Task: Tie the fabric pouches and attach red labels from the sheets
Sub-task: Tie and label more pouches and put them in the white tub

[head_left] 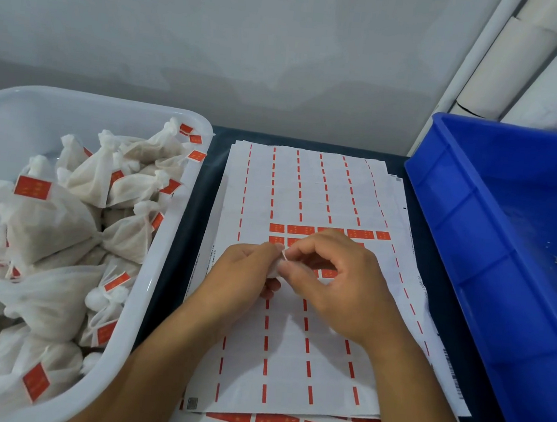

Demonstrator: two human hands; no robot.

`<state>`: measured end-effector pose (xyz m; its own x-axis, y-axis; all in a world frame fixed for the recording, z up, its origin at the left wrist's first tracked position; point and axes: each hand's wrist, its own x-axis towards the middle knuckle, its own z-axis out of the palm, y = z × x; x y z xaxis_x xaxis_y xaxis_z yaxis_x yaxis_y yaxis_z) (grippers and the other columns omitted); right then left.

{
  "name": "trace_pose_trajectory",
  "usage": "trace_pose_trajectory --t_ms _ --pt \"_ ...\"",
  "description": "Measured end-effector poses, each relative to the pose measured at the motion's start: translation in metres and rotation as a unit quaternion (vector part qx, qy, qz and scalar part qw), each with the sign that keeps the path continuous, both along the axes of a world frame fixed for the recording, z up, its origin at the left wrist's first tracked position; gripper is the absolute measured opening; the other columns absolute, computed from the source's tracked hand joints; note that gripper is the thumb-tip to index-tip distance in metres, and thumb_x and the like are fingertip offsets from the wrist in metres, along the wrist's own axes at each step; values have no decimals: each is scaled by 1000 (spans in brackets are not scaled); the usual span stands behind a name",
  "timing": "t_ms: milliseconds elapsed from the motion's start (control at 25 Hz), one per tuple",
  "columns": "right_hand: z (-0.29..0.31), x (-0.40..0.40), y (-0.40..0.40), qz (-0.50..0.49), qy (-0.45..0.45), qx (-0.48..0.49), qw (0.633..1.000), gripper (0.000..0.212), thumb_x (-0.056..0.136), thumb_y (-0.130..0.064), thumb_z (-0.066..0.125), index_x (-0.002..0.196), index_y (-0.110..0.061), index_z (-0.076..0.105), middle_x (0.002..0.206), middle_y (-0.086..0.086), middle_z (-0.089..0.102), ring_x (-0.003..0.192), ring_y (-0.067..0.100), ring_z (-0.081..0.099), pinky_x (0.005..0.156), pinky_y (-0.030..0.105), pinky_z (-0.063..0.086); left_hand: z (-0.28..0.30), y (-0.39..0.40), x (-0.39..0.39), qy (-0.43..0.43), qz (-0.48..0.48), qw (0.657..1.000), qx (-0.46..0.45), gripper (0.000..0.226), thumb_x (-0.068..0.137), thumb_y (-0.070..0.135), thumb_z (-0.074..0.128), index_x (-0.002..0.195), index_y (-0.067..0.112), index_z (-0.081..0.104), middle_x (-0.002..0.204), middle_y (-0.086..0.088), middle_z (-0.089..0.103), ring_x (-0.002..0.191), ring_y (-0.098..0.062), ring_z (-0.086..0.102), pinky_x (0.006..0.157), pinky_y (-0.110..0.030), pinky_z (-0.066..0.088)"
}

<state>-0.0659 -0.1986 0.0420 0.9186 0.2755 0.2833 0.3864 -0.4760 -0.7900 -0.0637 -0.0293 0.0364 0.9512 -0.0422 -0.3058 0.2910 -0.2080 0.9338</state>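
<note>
Over the middle of the sheets (310,186), in the head view, both hands meet above the last rows of red labels (331,231). Left hand (242,270) has its fingers curled round a small white pouch (274,271), of which only a scrap shows between the fingers. Right hand (335,274) pinches a thin white string (284,255) at the pouch's mouth with thumb and forefinger, its other fingers loosely curled. Most of the pouch is hidden, so its long axis cannot be told for sure; the mouth seems to point up and to the right, toward the pinching fingers. The string is short and fine, so it could slip from the pinch, or the knot could sit loose and let the pouch open later. A label pressed on crooked or folded onto itself would be wasted. On the bench's left, a clear tub (182,201) holds many tied, labelled pouches; on the right stands a blue bin (468,208).
</note>
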Motion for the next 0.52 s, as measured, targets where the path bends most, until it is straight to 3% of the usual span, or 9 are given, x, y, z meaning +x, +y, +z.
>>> trace_pose_trajectory --t_ms 120,280,440,520 --pt "0 1 2 -21 17 29 999 3 95 -25 73 95 -24 75 92 -16 70 91 8 70 80 19 58 -3 0 -1 -40 -30 999 9 50 108 49 37 84 26 75 74 10 74 69 -1 69 56 -8 50" --pt "1 3 0 -34 83 66 994 6 99 -30 68 98 -28 73 92 -14 74 91 8 72 83 26 60 -5 -1 -4 -136 -92 986 7 60 110 49 26 77 28 72 82 6 73 79 -6 68 70 -12 51" --pt "2 3 -2 -27 122 90 988 9 96 -37 68 98 -31 75 92 -13 75 90 11 73 83 34 63 -6 -1 -7 -185 -137 972 40 49 99 62 31 83 34 67 86 11 69 85 -8 66 73 -14 51" --pt "2 4 -4 -20 137 110 984 6 96 -34 71 96 -31 76 92 -11 75 90 13 73 81 36 64 -5 -1 -7 -207 -178 961 45 42 95 61 41 91 31 70 91 10 70 89 -12 66 76 -23 55"
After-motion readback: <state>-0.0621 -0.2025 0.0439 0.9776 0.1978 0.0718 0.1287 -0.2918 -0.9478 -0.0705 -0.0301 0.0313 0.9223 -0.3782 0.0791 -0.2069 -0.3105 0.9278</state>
